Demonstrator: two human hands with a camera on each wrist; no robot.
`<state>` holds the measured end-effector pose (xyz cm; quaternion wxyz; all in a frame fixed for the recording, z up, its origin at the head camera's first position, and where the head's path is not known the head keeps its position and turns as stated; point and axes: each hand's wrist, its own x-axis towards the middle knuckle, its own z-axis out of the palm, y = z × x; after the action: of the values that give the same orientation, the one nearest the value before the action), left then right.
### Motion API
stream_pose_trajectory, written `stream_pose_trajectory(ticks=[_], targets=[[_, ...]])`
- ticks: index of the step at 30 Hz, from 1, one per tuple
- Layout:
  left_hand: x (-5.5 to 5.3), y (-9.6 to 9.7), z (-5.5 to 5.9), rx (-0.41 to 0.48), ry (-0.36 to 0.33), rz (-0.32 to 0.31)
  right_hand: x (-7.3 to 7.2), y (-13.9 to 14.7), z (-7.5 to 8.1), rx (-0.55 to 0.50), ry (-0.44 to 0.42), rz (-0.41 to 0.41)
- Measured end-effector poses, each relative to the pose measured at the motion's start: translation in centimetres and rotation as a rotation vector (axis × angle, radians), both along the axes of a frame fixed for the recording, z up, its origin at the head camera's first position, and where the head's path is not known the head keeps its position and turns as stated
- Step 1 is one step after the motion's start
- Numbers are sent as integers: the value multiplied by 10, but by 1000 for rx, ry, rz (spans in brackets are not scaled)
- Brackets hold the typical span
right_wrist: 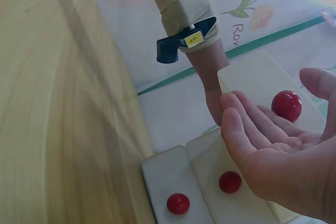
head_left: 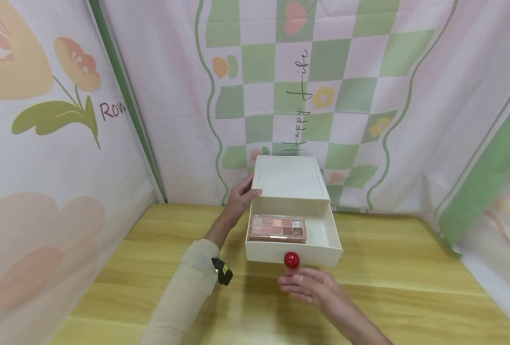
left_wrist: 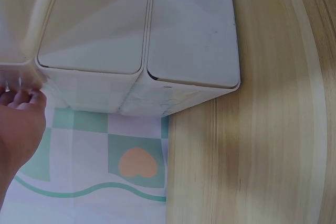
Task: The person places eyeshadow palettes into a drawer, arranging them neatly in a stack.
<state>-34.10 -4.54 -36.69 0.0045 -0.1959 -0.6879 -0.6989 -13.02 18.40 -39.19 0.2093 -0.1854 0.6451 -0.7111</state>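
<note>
A white drawer cabinet stands against the back cloth, its top drawer pulled out. Inside the drawer, on the left, lies an eyeshadow palette with a clear lid and pinkish pans. My left hand rests against the cabinet's left side, thumb at the top front edge; the left wrist view shows its fingertips touching the side wall. Just below and in front of the drawer's red knob is my right hand, fingers extended and nothing held. In the right wrist view its palm faces up.
Two lower drawers with red knobs are closed beneath the pulled-out one. The cabinet stands on a wood-grain table. A patterned curtain hangs behind, with more printed cloth on the left. A black wrist camera is strapped on my left sleeve.
</note>
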Motion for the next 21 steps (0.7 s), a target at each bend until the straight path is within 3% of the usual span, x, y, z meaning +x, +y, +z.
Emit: stream_pose_trajectory(ticks=[7, 16, 21], targets=[[-1, 0, -1, 4, 0, -2, -8, -12, 5, -119, -49, -22], [-1, -1, -1, 13, 0, -14, -8, -25, 10, -74, -138, -211], [-2, 0, -2, 11, -9, -8, -8, -28, 10, -102, -143, -253]])
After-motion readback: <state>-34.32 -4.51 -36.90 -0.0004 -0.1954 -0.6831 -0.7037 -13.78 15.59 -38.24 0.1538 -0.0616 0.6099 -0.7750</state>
